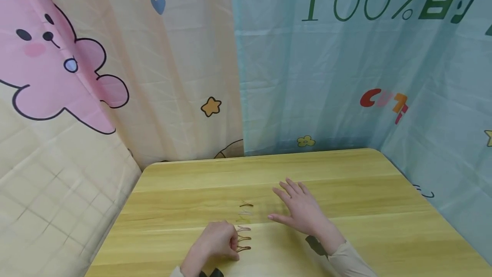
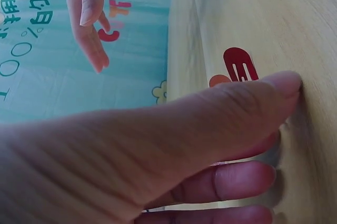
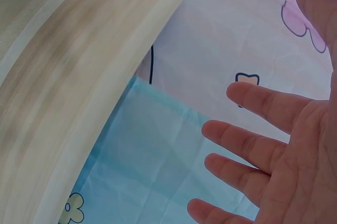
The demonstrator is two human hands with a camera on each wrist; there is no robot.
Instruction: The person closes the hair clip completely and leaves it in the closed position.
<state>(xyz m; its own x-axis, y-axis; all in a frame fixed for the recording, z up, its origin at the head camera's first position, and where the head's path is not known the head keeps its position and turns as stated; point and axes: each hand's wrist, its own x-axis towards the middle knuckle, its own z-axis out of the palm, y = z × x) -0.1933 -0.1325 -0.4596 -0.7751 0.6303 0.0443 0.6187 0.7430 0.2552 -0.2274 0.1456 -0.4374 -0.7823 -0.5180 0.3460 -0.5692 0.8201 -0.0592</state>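
Note:
Several hair clips (image 1: 246,205) lie in a column on the wooden table, pale and dark ones among them. My left hand (image 1: 219,239) rests at the left of the column's near end, covering the left ends of the nearest clips. In the left wrist view its thumb and fingertips come down at the tabletop, beside a red snap hair clip (image 2: 240,63) and a partly hidden orange one (image 2: 219,80). No clip shows between thumb and fingers. To the right of the column, my right hand (image 1: 301,208) is raised with fingers spread and holds nothing.
The wooden table (image 1: 346,174) has rounded far corners. Printed curtains (image 1: 184,54) hang behind it and at both sides, pink and cream at left, blue at right. A dark band (image 1: 317,245) sits at my right wrist.

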